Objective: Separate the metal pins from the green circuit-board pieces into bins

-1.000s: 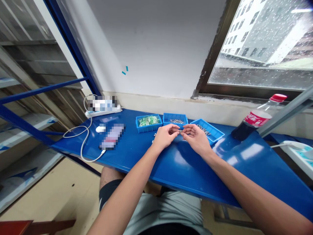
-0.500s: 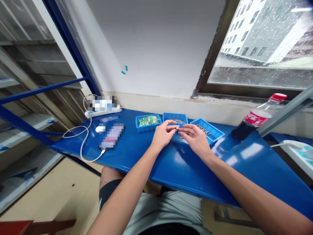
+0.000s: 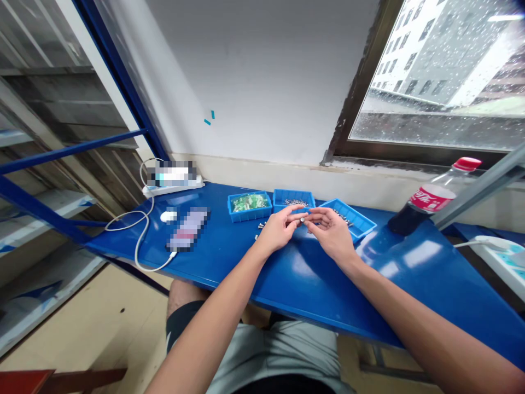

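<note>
My left hand [image 3: 279,229] pinches a small silver screw [image 3: 302,219] between thumb and fingers; only its round head shows clearly. From the other side, the fingertips of my right hand [image 3: 331,234] close on the same screw. Just behind the hands is a blue tray [image 3: 283,195] with silver screws in it. Another blue tray [image 3: 363,223], also with metal screws, lies partly behind my right hand. Beside my left wrist, a few loose screws [image 3: 261,225] rest on the blue table [image 3: 229,257].
A blue tray [image 3: 233,214] of green and clear packets stands left of the others. Further left lie a phone [image 3: 188,230] on a white cable, a white round object [image 3: 168,215] and a power strip [image 3: 180,187]. A cola bottle [image 3: 430,198] stands at right, near a metal bar.
Both hands have shifted slightly right and toward me, still with fingertips together at the small screw. Loose screws beside my left wrist have come into view.
</note>
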### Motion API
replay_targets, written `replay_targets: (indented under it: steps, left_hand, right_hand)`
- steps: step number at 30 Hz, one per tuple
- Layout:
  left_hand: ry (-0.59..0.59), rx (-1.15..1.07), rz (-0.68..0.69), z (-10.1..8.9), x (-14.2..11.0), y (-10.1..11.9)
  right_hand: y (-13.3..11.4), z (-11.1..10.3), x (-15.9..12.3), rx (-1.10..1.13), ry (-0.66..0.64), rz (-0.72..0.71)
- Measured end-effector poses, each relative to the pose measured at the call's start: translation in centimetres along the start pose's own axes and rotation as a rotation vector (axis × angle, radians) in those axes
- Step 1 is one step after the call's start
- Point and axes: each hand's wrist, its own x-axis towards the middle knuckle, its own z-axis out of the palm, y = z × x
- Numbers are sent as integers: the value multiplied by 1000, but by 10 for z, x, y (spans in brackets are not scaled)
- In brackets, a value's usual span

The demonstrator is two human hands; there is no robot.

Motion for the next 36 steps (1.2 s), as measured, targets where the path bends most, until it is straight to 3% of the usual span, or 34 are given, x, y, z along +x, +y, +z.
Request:
replay_targets:
  steps: [6, 11, 14, 18, 21, 26, 32, 36]
  left_hand:
    - [-70, -101, -1, 3, 1, -4]
    - [51, 0, -3, 2, 3, -7]
    - [163, 25, -24, 0, 4, -6]
    - [209, 92, -55, -1, 4, -2]
    - [194, 110, -59, -1, 3, 1]
    - [176, 111, -67, 0, 2, 0]
    - [178, 126, -59, 0, 2, 1]
    - [159, 164, -78, 0, 1, 4]
  right_hand:
    - [-3, -1, -1, -181, 31, -88]
    - [-8, 0, 0, -360, 1, -147]
    - [-17, -6, 0, -655, -148, -174]
    - [-28, -22, 0, -933, -379, -26]
    - [-28, -35, 2, -925, -454, 18]
    - [-15, -38, 5, -840, -620, -235]
    - [-17, -25, -4, -857, -611, -298]
    - [-18, -26, -6, -1017, -564, -263]
